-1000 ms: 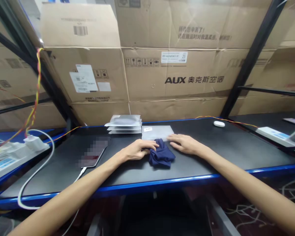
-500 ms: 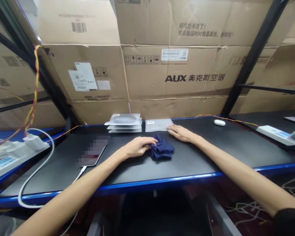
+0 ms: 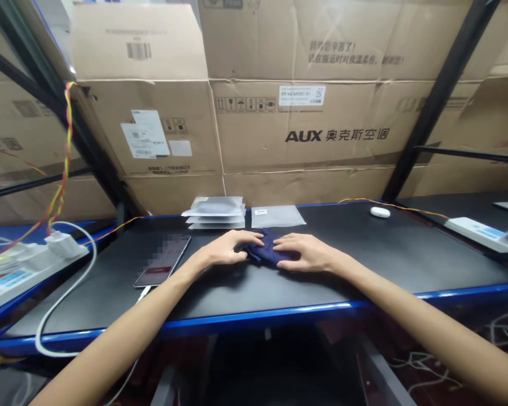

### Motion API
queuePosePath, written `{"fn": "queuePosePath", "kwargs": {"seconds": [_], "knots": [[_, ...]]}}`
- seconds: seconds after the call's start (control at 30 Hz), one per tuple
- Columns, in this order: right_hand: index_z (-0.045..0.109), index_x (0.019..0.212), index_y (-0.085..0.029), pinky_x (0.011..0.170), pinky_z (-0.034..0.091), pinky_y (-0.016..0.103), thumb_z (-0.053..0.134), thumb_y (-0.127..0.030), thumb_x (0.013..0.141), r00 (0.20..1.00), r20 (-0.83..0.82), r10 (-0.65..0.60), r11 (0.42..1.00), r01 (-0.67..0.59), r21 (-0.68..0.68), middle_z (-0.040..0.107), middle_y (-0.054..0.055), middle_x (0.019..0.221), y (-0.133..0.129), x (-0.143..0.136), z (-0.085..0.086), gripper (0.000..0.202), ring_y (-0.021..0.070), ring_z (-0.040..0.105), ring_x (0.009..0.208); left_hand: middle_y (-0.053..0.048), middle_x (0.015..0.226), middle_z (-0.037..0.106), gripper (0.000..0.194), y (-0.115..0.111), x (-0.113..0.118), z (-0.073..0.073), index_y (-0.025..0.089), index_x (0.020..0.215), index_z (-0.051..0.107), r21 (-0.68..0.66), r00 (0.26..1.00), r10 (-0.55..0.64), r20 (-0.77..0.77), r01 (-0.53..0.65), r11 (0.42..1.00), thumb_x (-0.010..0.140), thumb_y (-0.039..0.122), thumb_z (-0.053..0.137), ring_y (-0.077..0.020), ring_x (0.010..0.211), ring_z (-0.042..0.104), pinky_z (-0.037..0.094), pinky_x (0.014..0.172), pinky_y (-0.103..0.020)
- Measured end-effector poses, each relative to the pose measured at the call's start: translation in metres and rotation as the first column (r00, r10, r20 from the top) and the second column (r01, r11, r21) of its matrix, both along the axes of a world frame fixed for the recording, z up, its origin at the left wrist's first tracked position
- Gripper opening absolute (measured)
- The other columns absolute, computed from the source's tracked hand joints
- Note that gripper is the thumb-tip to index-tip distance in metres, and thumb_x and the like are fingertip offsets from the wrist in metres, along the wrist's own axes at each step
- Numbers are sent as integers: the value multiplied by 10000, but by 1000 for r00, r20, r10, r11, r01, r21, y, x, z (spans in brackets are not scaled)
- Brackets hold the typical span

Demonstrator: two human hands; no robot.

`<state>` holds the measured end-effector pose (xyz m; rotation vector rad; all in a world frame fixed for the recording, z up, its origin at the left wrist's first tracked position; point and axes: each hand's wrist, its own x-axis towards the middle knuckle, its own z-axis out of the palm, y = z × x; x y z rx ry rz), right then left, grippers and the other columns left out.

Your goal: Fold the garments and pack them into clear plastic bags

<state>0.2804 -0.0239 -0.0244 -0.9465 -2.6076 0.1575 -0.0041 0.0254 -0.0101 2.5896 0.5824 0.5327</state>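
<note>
A crumpled dark blue cloth [image 3: 266, 251] lies on the black tabletop [image 3: 245, 293], between my two hands. My left hand [image 3: 228, 247] grips its left side, fingers over the top and thumb lower down. From the right, my right hand [image 3: 307, 252] has its fingers on the cloth and its thumb at the near edge. Just behind, a flat frosted plastic packet [image 3: 278, 216] with a small label lies by itself. Left of that packet is a stack of similar packets [image 3: 217, 212].
A phone [image 3: 163, 262] with a white cable plugged in lies to the left. Power strips stand at the far left [image 3: 29, 268] and far right [image 3: 482, 232]. A small white case [image 3: 380, 212] sits at the back right. Cardboard [image 3: 300, 152] walls off the rear.
My right hand has left the flat packet and come toward me onto the cloth. The cloth has shifted slightly left and looks flatter, with my left hand still at it.
</note>
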Motion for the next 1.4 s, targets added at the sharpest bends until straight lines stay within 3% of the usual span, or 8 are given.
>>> {"fn": "queuePosePath", "kwargs": {"seconds": [0.2,0.4,0.53,0.67,0.87,1.0,1.2,1.4], "knots": [[664,1264,-214,1094,430,413,701,-364,796,1000,2,-14,999,14,-29,626,99,1354,0,4,1,493,284,557,1278,-94,1285,660,480,-7,5,4,186,1192,690,-42,1000,2,16,-2,999,726,169,577,-282,1252,563,443,1052,-395],[697,1197,-201,1077,447,453,615,-135,751,1000,-1,-21,994,21,111,628,113,1348,13,22,1,458,286,565,1269,-64,999,756,328,-14,8,6,169,1104,726,-108,995,52,91,-42,993,823,217,565,-181,833,694,532,769,-276],[717,1190,-290,1134,380,491,545,-65,772,999,4,-41,993,40,108,522,34,1464,24,46,-2,505,282,429,1391,-53,938,761,231,-16,14,-1,181,982,753,21,989,72,129,-76,997,854,199,562,-176,849,694,527,798,-278],[674,1258,-319,1113,410,471,479,-39,805,999,-13,-47,997,47,-58,511,18,1467,28,59,-8,568,266,515,1324,-62,1053,726,209,-20,28,-10,210,996,738,203,986,51,160,-83,976,877,207,567,-195,1006,659,514,930,-327],[696,1231,-292,1073,456,423,461,-30,806,998,-47,-51,997,48,-60,537,27,1438,31,56,-14,552,260,569,1269,-108,1266,606,292,-28,48,-16,202,1175,652,450,997,33,70,-61,891,892,231,581,-233,1190,560,457,1028,-356],[685,1253,-264,1063,467,414,458,-39,802,994,-38,-102,994,101,-29,535,54,1439,29,49,-14,553,266,580,1257,-78,1227,638,282,-27,55,-18,228,1178,649,504,995,45,-92,8,864,910,247,564,-219,1065,620,472,957,-336],[545,1407,-224,1071,459,403,436,-226,951,951,-220,-215,976,217,-16,622,77,1353,10,29,-8,468,249,602,1233,-33,989,689,175,-26,56,-18,230,1041,660,394,976,216,4,-200,897,899,261,561,-183,867,647,501,760,-276],[489,1447,-172,1105,418,477,466,-529,967,973,-21,-228,972,227,-56,530,139,1445,3,18,-16,599,315,504,1329,7,814,644,79,-28,52,-10,193,926,576,52,876,376,303,-409,911,881,254,556,-129,683,626,509,651,-241]]}}
